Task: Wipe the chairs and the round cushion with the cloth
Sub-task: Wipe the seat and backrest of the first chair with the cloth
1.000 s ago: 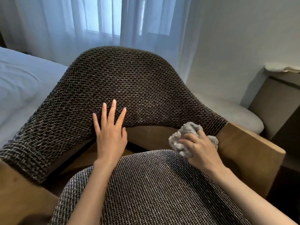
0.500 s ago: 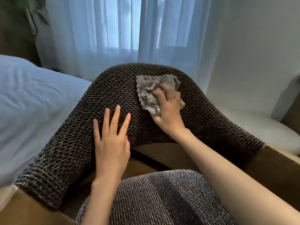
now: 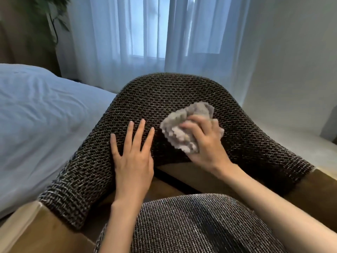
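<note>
A chair with a dark woven backrest (image 3: 164, 99) and wooden arms fills the middle of the view. Its lighter woven seat cushion (image 3: 197, 225) lies at the bottom. My left hand (image 3: 132, 157) rests flat on the backrest's lower left part, fingers straight and spread. Just to its right, my right hand (image 3: 204, 141) grips a bunched grey cloth (image 3: 182, 130) and presses it against the middle of the backrest. Part of the cloth is hidden under my fingers.
A bed with a pale blue sheet (image 3: 40, 114) lies close on the left. Sheer white curtains (image 3: 145, 33) hang behind the chair. A white wall (image 3: 295, 52) is at the right, and a plant (image 3: 52, 15) stands at the top left.
My right hand carried the cloth from the right armrest up to the top of the backrest, then down to its middle. My left hand stayed flat on the backrest.
</note>
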The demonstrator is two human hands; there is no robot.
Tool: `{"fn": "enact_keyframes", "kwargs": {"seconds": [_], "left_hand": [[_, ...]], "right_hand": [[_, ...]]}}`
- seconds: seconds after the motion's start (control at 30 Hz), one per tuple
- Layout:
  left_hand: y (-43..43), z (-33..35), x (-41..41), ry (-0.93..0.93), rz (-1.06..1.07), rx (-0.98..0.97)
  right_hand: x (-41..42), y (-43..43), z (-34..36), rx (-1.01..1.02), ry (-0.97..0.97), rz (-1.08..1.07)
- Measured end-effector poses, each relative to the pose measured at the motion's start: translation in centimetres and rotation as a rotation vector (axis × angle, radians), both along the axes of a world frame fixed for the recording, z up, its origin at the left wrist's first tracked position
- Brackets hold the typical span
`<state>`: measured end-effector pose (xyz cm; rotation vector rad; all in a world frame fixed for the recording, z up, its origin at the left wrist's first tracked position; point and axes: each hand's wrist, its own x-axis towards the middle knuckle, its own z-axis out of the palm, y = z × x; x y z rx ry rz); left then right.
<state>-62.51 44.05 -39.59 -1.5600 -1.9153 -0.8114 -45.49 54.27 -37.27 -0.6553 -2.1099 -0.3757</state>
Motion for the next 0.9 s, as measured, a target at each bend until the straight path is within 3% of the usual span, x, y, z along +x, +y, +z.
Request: {"fn": "enact_keyframes", "kwargs": {"seconds": [0.17, 0.3, 0.43, 0.53, 0.6, 0.77, 0.9], "left_hand": [[0.0, 0.1, -0.3, 0.000, 0.033, 0.060], [0.1, 0.0, -0.6, 0.018, 0.018, 0.057], [-0.1, 0.0, -0.8, 0.010, 0.012, 0.044], [-0.4, 0.0, -0.8, 0.011, 0.007, 0.032], [-0.5, 0.0, -0.8, 0.011, 0.005, 0.031], [-0.7, 0.0, -1.1, -0.002, 0.010, 0.066], [-1.4, 0.4, -1.2, -0.037, 0.027, 0.115]], "right_hand": [[-5.8, 2.5, 5.9, -0.023, 0.087, -0.082], [-6.4, 2.4, 0.8, -0.048, 0.129, -0.097], [-4.0, 0.6, -6.4, -0.135, 0.011, -0.079], [-2.2, -0.7, -8.0, -0.217, -0.099, -0.074], [-1.6, -1.2, -6.5, -0.216, -0.098, -0.024], [-4.5, -0.3, 3.1, -0.024, 0.184, -0.020], [-8.8, 1.3, 6.6, -0.088, 0.253, -0.056]]}}
